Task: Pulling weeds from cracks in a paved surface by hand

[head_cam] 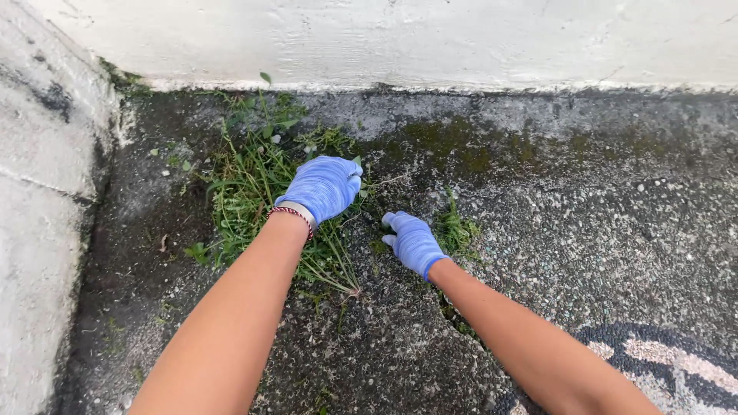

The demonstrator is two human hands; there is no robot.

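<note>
Head camera view, looking down at two bare forearms reaching forward over rough, dark concrete ground (pixel 584 230) speckled with pale grit. Both hands wear thin blue gloves.

The left hand (pixel 323 187) sits left of centre, its fingers curled together and closed down on the top of a clump of green weeds (pixel 254 192). A thin red and white braided bracelet (pixel 292 213) circles that wrist, just below the glove cuff. The weeds spread from under this hand toward the far left corner, a loose tangle of thin stems and small leaves lying on the ground, with some stalks trailing back toward the viewer beside the forearm.

The right hand (pixel 413 242) is near the centre, a little closer to the viewer than the left and apart from it. It rests low against the ground with its fingers drawn close together and pointing away and to the left; whether it grips anything cannot be told. Just to its right grows a small separate tuft of grass (pixel 456 229), near the glove.

A white painted wall (pixel 430 38) runs across the top, meeting the ground in a mossy, damp-looking strip. A second pale wall (pixel 38 230), stained grey, runs down the left side, so the weeds lie in the corner between the two. At the bottom right, part of a dark and pale patterned mat (pixel 669 361) shows beneath the right forearm.
</note>
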